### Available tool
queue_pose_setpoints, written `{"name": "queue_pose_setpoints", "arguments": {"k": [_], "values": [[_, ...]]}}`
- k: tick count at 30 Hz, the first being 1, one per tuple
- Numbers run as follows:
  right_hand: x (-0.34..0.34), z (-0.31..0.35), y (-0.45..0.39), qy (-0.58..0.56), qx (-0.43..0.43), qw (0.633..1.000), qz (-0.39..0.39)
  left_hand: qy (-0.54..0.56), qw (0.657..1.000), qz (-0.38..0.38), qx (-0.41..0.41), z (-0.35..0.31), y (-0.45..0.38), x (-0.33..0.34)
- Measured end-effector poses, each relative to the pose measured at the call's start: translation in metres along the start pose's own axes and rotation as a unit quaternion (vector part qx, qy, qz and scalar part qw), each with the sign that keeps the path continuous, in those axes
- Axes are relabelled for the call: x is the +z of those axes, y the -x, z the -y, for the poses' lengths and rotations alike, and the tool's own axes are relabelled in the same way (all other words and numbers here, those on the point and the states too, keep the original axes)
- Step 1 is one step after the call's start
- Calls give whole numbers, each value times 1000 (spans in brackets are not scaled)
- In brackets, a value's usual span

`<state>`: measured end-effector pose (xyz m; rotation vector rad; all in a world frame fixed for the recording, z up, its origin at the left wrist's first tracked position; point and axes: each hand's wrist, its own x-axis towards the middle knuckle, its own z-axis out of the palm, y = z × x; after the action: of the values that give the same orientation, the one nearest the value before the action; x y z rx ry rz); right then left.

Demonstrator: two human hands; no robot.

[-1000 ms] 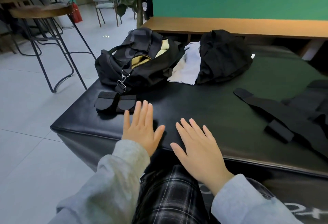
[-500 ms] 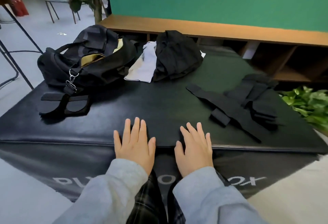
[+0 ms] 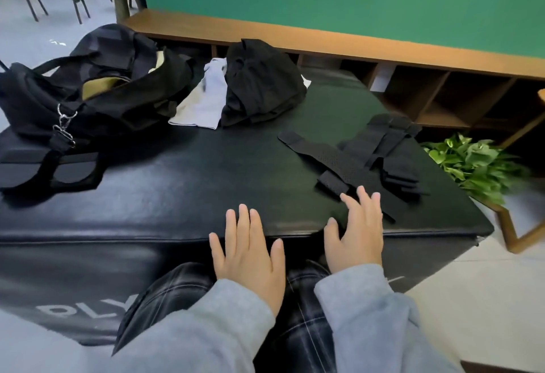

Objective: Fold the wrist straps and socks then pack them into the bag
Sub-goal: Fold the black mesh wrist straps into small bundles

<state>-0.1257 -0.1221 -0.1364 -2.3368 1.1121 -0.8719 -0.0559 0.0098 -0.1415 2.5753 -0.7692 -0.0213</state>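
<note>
With both hands flat and fingers straight at the near edge of the black mat [image 3: 206, 183]: left hand [image 3: 250, 254] on bare mat, right hand [image 3: 358, 234] just short of black perforated wrist straps [image 3: 351, 163]; bag [image 3: 97, 92] gaping at far left.

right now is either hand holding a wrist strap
No, the left hand lies flat and the right hand is open, empty, just short of the wrist straps.

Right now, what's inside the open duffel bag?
Through the open top of the black duffel bag, only a yellow-tan lining or item shows. The bag's dark folds cover everything deeper. No wrist straps or white socks are visible inside; both lie on the black box.
</note>
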Motion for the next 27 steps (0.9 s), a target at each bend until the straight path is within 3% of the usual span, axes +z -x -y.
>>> {"name": "queue_pose_setpoints", "arguments": {"k": [5,13,27], "values": [[-15,-23,-10,60,59,996,22,14,994,-63,91,21,0,16],[-26,-23,-14,98,134,982,95,40,991,-90,95,22,0,17],[-22,-17,-12,160,160,971,80,56,987,-110,99,22,-1,19]]}}
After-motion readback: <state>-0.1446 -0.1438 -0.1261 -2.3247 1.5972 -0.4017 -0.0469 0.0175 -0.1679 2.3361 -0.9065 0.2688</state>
